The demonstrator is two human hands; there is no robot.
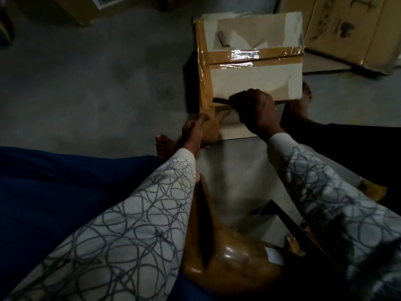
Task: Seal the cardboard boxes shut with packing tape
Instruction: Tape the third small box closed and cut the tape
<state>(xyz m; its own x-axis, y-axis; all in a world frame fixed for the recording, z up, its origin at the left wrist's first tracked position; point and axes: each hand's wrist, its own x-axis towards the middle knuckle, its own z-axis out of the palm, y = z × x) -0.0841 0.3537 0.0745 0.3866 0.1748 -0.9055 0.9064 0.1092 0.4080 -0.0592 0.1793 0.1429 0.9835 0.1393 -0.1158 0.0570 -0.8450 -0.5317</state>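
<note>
The right hand [258, 111] is curled round a dark slim tool [221, 101] whose kind I cannot tell, held along the near top edge of the cardboard box [256, 83]. Just to its left, the left hand [193, 131] pinches brown tape [209, 129] at the box's near-left corner. The box sits on the concrete floor [86, 83] between two bare feet, with glossy tape strips across its top and down its left edge, and more cardboard [347, 29] lies beyond at far right.
</note>
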